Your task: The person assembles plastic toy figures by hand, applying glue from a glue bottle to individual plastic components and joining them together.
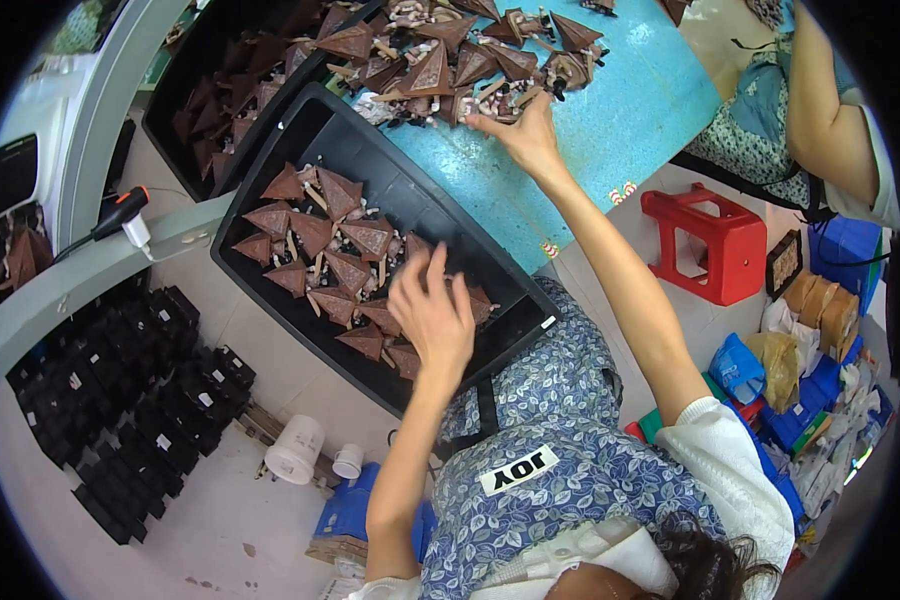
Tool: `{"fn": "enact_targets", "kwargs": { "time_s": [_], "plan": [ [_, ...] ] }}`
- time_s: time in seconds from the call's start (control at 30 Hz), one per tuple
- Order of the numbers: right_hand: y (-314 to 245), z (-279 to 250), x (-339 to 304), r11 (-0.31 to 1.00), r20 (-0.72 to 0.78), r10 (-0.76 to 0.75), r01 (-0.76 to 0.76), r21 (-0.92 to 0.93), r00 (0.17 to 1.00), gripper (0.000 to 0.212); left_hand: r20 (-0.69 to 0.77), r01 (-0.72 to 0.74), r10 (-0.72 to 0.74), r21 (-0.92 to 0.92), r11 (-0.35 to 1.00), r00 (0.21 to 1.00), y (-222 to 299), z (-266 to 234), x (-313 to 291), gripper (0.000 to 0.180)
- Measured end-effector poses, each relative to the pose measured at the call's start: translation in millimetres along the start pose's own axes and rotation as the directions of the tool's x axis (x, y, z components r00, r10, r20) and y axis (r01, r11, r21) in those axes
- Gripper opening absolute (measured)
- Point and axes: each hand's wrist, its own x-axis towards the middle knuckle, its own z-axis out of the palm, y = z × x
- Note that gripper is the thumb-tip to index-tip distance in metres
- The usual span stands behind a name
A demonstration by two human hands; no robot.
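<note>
My right hand [532, 140] reaches to the near edge of a pile on the blue table. Its thumb and fingers close around a brown figurine [490, 103] with pale sticks, partly hidden by the hand. My left hand [433, 315] is over the right part of a black bin [440, 200], fingers spread, with nothing seen in it. Several brown figurines with pointed, faceted tops [348, 272] lie in rows in the bin, with small pale and black parts between them. The left hand hides some of these.
More brown pieces [425, 70] are heaped on the blue table [630, 110]. Another black bin [185, 165] stands at the far left, beside a grey metal frame [195, 218]. A red stool [720, 250] and a seated person [820, 120] are at right. Black trays [150, 400] stand lower left.
</note>
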Motion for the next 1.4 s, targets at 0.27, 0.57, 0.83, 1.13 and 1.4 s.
{"fn": "enact_targets", "kwargs": {
  "time_s": [0.27,0.57,0.83,1.13,1.4],
  "plan": [
    [19.7,-34.8,-37.0,0.959,0.189,-0.052,0.102,-0.265,0.981,0.086,-0.008,0.057,-0.057,0.099,0.993,0.998,-28.4,12.2,4.9,0.046],
    [-21.7,-72.8,-45.2,0.892,0.164,-0.421,0.440,-0.104,0.892,0.050,0.026,0.037,-0.027,-0.708,0.705,0.999,34.9,-1.2,111.5,0.035],
    [-82.9,-99.3,-70.1,0.721,-0.006,-0.690,0.689,0.071,0.724,0.041,0.575,0.616,0.270,-0.781,-0.098,0.772,46.8,-5.2,141.4,0.050],
    [-114.9,-118.7,-133.7,0.906,0.134,-0.422,0.422,0.029,0.896,0.028,0.487,0.536,0.235,-0.693,-0.481,0.841,56.5,-33.9,90.3,0.057],
    [-127.2,-127.6,-150.2,0.874,0.125,-0.073,0.004,0.486,0.989,0.041,0.541,0.537,0.106,-0.754,-0.378,0.834,68.6,-50.9,82.9,0.044]
  ]
}}
